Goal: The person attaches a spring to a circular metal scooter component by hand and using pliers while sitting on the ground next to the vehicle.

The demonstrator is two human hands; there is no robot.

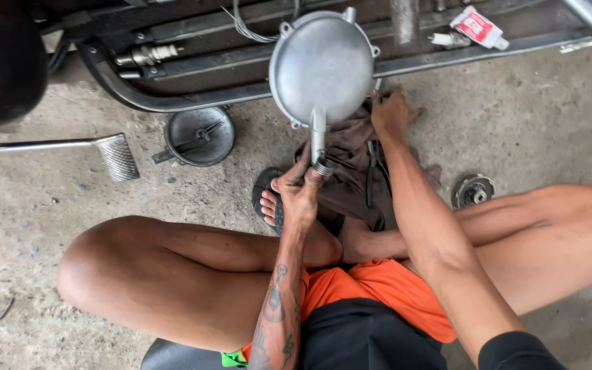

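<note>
Left hand [301, 186] fingers clamped on the neck of the round grey metal cover [322, 65], held up above the concrete floor [529, 116], right hand [390, 113] fingers pressing into the brown rag [351, 168] beside it.

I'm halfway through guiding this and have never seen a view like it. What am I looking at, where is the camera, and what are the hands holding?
The one picture comes from a camera on the person's head, looking down at their crossed legs on a concrete floor. The left hand holds a round silver metal cover by its neck. The right hand reaches to a brown rag on the floor behind it. Nearby lie a dark round pan, a small round metal part and a foot pedal. A vehicle frame runs along the top.
</note>
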